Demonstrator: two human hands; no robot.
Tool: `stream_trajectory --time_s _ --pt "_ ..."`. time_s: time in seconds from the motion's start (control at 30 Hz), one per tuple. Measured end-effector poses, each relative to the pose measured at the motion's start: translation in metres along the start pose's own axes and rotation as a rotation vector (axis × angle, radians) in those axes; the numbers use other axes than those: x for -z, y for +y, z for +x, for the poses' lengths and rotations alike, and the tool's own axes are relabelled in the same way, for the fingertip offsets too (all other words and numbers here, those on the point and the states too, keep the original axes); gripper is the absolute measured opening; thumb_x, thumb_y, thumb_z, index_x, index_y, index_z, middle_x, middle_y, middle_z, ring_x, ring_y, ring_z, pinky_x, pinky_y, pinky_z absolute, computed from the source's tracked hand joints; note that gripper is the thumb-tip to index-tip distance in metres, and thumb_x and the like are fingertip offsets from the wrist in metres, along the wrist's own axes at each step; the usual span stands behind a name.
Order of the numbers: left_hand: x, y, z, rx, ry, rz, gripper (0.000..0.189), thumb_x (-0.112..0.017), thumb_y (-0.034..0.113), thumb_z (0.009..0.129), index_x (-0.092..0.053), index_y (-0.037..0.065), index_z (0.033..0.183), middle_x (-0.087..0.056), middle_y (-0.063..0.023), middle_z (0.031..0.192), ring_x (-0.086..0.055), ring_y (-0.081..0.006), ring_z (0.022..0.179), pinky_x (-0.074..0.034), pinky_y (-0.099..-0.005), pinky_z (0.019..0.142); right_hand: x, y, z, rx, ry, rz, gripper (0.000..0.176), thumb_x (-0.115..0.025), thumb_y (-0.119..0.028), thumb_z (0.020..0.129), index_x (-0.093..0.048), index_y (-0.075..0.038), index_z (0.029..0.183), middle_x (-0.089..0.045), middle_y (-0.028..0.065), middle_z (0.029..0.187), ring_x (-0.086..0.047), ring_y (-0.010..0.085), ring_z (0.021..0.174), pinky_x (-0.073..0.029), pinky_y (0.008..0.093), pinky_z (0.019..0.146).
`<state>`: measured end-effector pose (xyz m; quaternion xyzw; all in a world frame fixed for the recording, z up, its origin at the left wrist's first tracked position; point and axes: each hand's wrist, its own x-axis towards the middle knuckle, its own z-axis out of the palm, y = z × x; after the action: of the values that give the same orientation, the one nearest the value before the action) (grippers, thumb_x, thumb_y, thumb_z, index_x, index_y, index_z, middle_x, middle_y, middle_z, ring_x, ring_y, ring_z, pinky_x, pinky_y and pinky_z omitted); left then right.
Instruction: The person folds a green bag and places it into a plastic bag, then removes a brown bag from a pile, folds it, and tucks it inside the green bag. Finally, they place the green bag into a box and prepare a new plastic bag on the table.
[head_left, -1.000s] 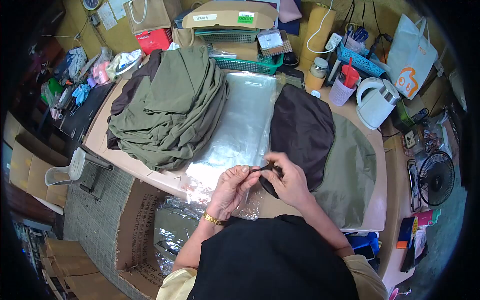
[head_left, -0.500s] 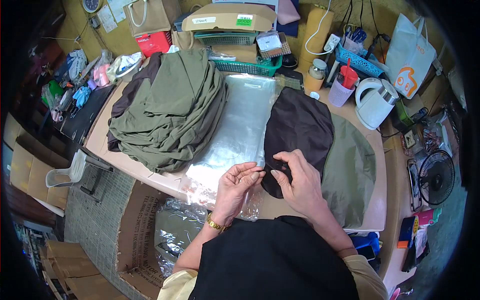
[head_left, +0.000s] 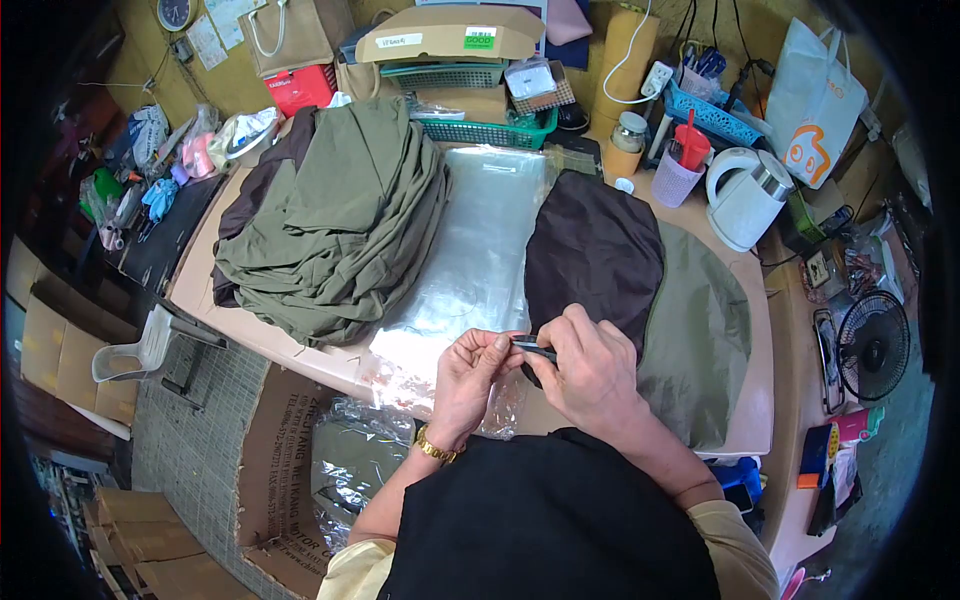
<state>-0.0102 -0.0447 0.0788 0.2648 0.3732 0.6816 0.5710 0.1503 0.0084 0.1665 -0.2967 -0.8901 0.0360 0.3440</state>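
Note:
My left hand (head_left: pixel 468 378) is closed in a pinch at the near left edge of a dark brown fabric piece (head_left: pixel 595 260); the fingers cover what lies between them. Small dark thread snips (head_left: pixel 537 346) are gripped in my right hand (head_left: pixel 592 368), their tips pointing left at the left fingertips. Under the brown piece and to its right lies an olive fabric piece (head_left: pixel 705 340) with a rounded end. Clear plastic bags (head_left: pixel 480 230) are stacked flat just left of the brown fabric. A large heap of olive fabric (head_left: pixel 350 210) rests further left.
Below the table's front edge stands an open cardboard box (head_left: pixel 262 470) with plastic-wrapped fabric inside. A white electric kettle (head_left: pixel 745 200), a pink cup (head_left: pixel 680 180) and a blue basket (head_left: pixel 715 112) occupy the back right. Green baskets (head_left: pixel 480 132) stand at the back; a black fan (head_left: pixel 872 350) is far right.
My right hand has closed and moved slightly left to the left fingertips, and the snips now show in it. My left hand keeps its pinch in nearly the same place.

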Motion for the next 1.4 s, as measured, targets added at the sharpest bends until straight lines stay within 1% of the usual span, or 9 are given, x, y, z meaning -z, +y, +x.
stream_trajectory --time_s 0.27,0.33,0.43,0.47,0.67,0.77,0.9,1.1,1.4 --pt "-0.011 0.002 -0.003 -0.070 -0.007 -0.050 0.014 -0.061 0.008 0.099 -0.059 -0.003 0.108 -0.072 -0.0149 0.105 -0.071 -0.0147 0.090 -0.058 -0.0260 0.086 -0.009 0.013 0.001 -0.036 0.155 0.187 0.027 -0.082 -0.008 0.073 -0.062 -0.005 0.091 -0.054 0.0031 0.075 -0.056 0.0195 0.059 -0.045 0.0321 0.057" --pt "-0.019 0.009 -0.006 -0.104 0.034 -0.059 0.018 -0.061 0.007 0.099 -0.056 -0.001 0.114 -0.071 -0.0170 0.108 -0.071 -0.0167 0.091 -0.059 -0.0259 0.084 0.001 0.012 0.009 -0.361 0.089 0.493 0.023 -0.079 -0.012 0.080 -0.066 -0.003 0.097 -0.059 0.0042 0.082 -0.056 0.0156 0.062 -0.046 0.0306 0.061" --pt "-0.012 0.007 -0.005 -0.028 0.006 -0.058 0.023 -0.063 0.006 0.098 -0.055 0.000 0.118 -0.068 -0.0185 0.115 -0.071 -0.0142 0.086 -0.059 -0.0226 0.074 -0.029 0.052 -0.001 -0.251 -0.228 0.786 0.022 -0.079 -0.016 0.084 -0.069 0.001 0.094 -0.060 0.0019 0.074 -0.048 0.0097 0.061 -0.045 0.0285 0.061" --pt "-0.007 0.004 -0.002 -0.032 0.000 -0.058 0.023 -0.063 0.006 0.098 -0.055 0.000 0.118 -0.068 -0.0185 0.115 -0.071 -0.0142 0.086 -0.059 -0.0226 0.074 -0.028 0.051 -0.004 -0.427 -0.260 0.843 0.021 -0.079 -0.016 0.085 -0.067 0.002 0.085 -0.059 0.0007 0.069 -0.046 0.0067 0.061 -0.042 0.0273 0.059" --pt "-0.001 0.003 0.002 -0.013 0.088 0.045 0.039 -0.066 0.007 0.096 -0.058 0.000 0.133 -0.071 -0.0046 0.095 -0.065 -0.0060 0.066 -0.052 -0.0170 0.057 -0.037 0.048 -0.010 -0.506 -0.149 0.813 0.021 -0.078 -0.014 0.086 -0.065 0.001 0.082 -0.057 -0.0002 0.068 -0.044 0.0051 0.062 -0.037 0.0270 0.057" --pt "-0.006 -0.002 0.004 0.087 0.026 -0.014 0.034 -0.065 0.007 0.096 -0.061 -0.001 0.129 -0.071 -0.0060 0.091 -0.065 -0.0068 0.064 -0.052 -0.0170 0.057 -0.040 0.044 -0.012 -0.449 -0.115 0.773 0.020 -0.076 -0.014 0.087 -0.065 0.001 0.083 -0.058 0.0029 0.070 -0.046 0.0079 0.061 -0.037 0.0285 0.056" --pt "-0.003 -0.010 0.012 0.055 -0.008 -0.203 0.015 -0.064 0.008 0.097 -0.066 -0.003 0.108 -0.073 -0.0115 0.092 -0.072 -0.0120 0.078 -0.059 -0.0198 0.070 -0.040 0.045 -0.016 -0.426 -0.159 0.689 0.021 -0.075 -0.016 0.087 -0.065 0.002 0.084 -0.059 0.0082 0.072 -0.049 0.0134 0.060 -0.040 0.0305 0.057" --pt "-0.004 -0.001 0.012 0.073 -0.071 -0.255 0.014 -0.060 0.010 0.100 -0.064 -0.003 0.100 -0.072 -0.0146 0.100 -0.073 -0.0173 0.093 -0.060 -0.0236 0.082 -0.023 0.031 -0.013 -0.406 0.019 0.588 0.021 -0.075 -0.020 0.087 -0.066 -0.003 0.096 -0.062 0.0095 0.087 -0.059 0.0205 0.066 -0.046 0.0354 0.061" --pt "-0.014 -0.004 0.012 -0.013 -0.008 -0.044 0.015 -0.062 0.014 0.100 -0.062 -0.001 0.097 -0.071 -0.0095 0.093 -0.070 -0.0126 0.080 -0.059 -0.0239 0.079 0.011 0.011 -0.002 -0.021 0.022 0.012 0.030 -0.081 -0.012 0.071 -0.069 -0.007 0.098 -0.057 0.0049 0.088 -0.060 0.0212 0.069 -0.045 0.0343 0.061"
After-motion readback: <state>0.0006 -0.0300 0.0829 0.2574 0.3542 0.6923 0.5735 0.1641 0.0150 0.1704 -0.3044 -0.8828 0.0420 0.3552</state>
